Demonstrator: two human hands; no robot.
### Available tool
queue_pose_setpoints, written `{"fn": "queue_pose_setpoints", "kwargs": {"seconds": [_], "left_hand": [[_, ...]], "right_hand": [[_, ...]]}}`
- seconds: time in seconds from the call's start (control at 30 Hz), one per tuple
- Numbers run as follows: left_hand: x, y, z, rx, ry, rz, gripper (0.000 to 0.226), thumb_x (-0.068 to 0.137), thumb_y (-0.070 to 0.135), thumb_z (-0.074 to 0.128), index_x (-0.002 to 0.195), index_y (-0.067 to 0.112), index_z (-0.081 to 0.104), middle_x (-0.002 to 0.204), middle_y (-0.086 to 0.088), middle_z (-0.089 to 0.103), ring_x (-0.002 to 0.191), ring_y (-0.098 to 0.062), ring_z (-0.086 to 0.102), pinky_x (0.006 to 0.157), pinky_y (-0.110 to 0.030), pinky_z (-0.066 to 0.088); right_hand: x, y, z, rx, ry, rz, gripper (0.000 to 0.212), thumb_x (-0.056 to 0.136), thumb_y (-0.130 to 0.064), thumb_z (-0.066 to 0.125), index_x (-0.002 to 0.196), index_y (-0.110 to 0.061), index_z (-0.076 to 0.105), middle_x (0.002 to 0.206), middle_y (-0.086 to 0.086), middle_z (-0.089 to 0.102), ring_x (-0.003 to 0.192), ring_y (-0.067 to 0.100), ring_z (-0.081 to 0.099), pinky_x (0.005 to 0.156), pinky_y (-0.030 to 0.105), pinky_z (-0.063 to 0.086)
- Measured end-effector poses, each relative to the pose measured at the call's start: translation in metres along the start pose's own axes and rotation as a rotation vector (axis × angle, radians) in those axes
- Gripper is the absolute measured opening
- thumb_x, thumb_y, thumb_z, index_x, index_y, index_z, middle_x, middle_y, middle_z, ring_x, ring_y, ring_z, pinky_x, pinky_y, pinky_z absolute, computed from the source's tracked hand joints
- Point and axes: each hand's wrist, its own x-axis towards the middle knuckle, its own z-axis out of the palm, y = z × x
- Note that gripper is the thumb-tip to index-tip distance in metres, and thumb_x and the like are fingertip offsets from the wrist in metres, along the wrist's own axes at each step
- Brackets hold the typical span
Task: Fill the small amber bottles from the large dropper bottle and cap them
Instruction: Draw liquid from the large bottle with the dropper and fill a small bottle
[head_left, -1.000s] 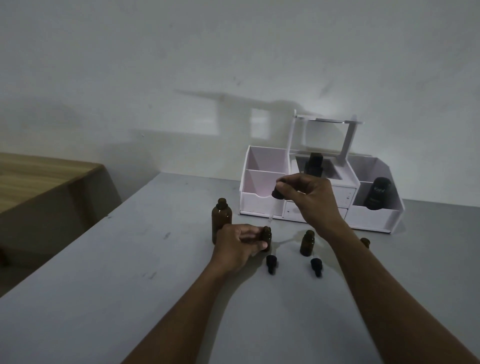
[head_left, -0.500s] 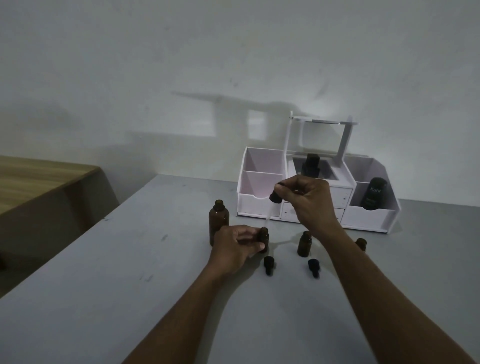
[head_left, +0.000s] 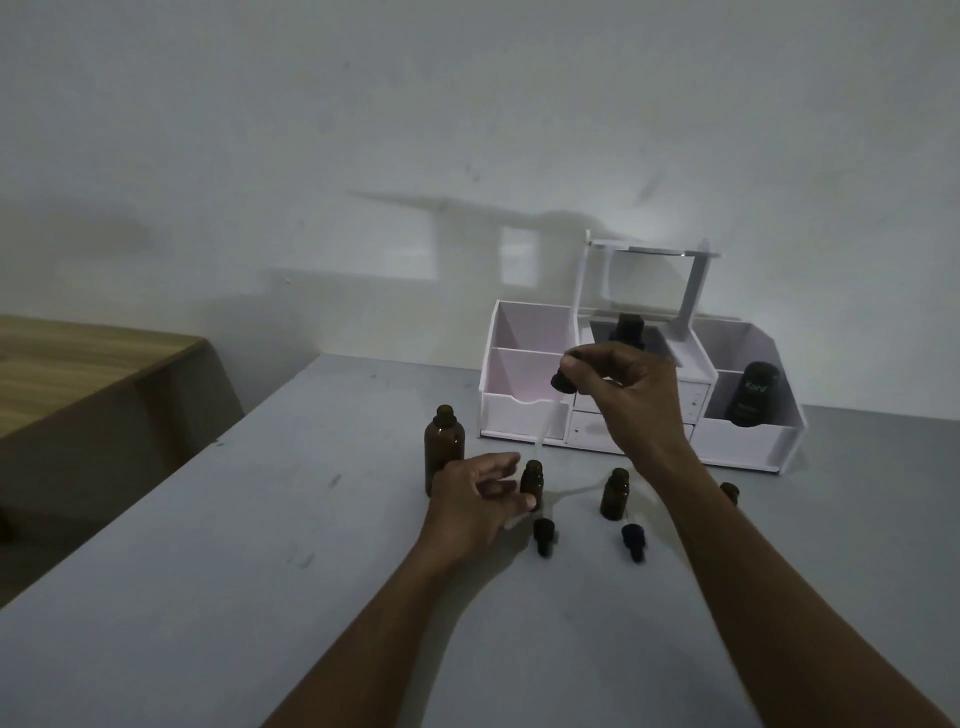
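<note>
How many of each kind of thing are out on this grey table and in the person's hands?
Large amber bottle: 1
Small amber bottles: 3
Loose black caps: 2
Dropper, pinched in the right hand: 1
White organiser: 1
Dark containers inside the organiser: 2
Total: 10

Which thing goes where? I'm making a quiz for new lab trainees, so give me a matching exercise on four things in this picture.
Things:
1. dropper
2. large amber bottle
3. black Kahf bottle
4. black dropper cap

Places:
A. in the right compartment of the white organizer
B. lying on the grey table, in front of the small amber bottles
C. pinched in the right hand, above the table
D. standing uncapped, just behind the left hand

Pairs: 1-C, 2-D, 3-A, 4-B.
</note>
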Motion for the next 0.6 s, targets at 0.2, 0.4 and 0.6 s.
{"fn": "queue_pose_setpoints", "kwargs": {"seconds": [0.2,0.4,0.6], "left_hand": [[-0.030,0.006,-0.040,0.052,0.028,0.004,0.039,0.071,0.030,0.084,0.108,0.027,0.072,0.101,0.015,0.071,0.086,0.006,0.066,0.071,-0.007,0.050],[-0.026,-0.004,-0.099,0.067,0.241,-0.044,0.026,0.069,0.025,0.086,0.094,0.026,0.077,0.084,0.017,0.074,0.077,0.006,0.068,0.080,-0.018,0.052],[-0.001,-0.011,-0.109,0.003,0.137,-0.023,0.063,0.064,0.021,0.090,0.122,0.026,0.066,0.114,0.007,0.069,0.100,-0.009,0.067,0.084,-0.027,0.055]], "right_hand": [[0.004,-0.022,0.002,0.113,0.062,-0.071,0.011,0.091,-0.013,0.068,0.091,-0.024,0.072,0.078,-0.010,0.075,0.077,0.006,0.073,0.073,0.013,0.054],[0.011,-0.045,0.025,0.186,0.060,-0.115,0.014,0.090,-0.015,0.068,0.091,-0.029,0.070,0.086,-0.004,0.075,0.082,0.011,0.074,0.078,0.024,0.060],[0.018,-0.040,0.054,0.174,0.048,-0.089,0.013,0.090,-0.017,0.069,0.092,-0.031,0.069,0.078,-0.017,0.074,0.081,0.003,0.073,0.076,0.018,0.058]]}}
